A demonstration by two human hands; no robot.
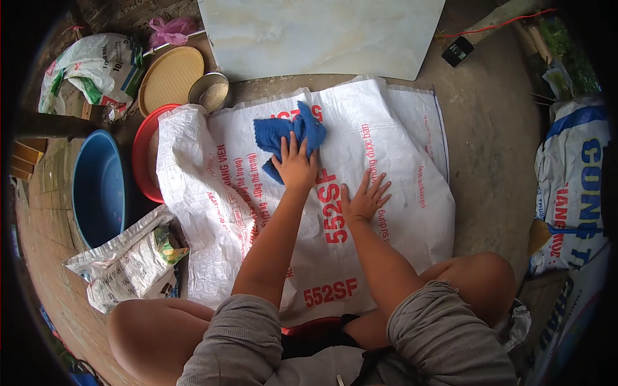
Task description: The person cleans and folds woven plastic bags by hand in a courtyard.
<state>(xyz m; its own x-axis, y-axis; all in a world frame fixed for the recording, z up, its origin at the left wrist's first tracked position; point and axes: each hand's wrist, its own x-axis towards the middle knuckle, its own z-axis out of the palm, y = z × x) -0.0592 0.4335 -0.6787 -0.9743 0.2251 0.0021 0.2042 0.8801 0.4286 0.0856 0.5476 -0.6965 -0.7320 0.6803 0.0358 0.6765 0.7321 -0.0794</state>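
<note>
Blue cloth (288, 136) is what I see under my left hand (295, 166): it is soft, bunched up and wrinkled, dark blue like a towel, and it sits near the top middle of the big white sack (399, 193) spread flat on the floor. My left hand lies on the lower part of the cloth with the fingers a little apart and pressed down flat, not curled around it. My right hand (364, 201) rests flat on the sack just beside, with all 5 fingers spread wide and nothing in it. The sack has red letters and the number 552SF printed 2 times, but the smaller red words are too tiny and bent for me to read. My arms cover part of the print. To the left, a red tray (143, 151) is mostly tucked under the sack edge, so I only see its rim. Next to it sit a blue tub (96, 186), a round woven tray (170, 77) and a small metal bowl (210, 91). I cannot tell what is in the bowl. A pale stone slab (322, 32) is cut off at the top. Bags on the right (573, 186) run off the edge of the view.
</note>
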